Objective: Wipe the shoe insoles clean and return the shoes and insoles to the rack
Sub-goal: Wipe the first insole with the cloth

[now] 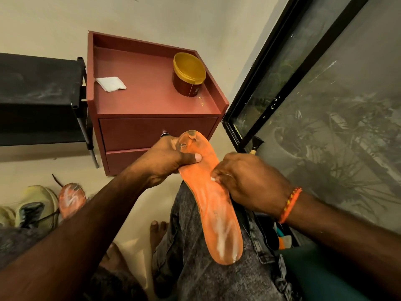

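Two hands [167,161] [245,181]; two insoles [214,205] [72,199]

The black fabric shoe rack [39,98] is cut off by the left edge. The pale yellow sneaker [32,208] is partly hidden by the left forearm. Whatever is pinched by the right hand [249,183] cannot be told. The label on the red round jar [187,82] is too small to read.

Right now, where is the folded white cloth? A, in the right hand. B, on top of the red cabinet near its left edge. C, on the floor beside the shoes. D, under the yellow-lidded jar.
B: the white cloth lies flat on the red cabinet near its left edge, apart from the jar, while both hands are on the orange insole.
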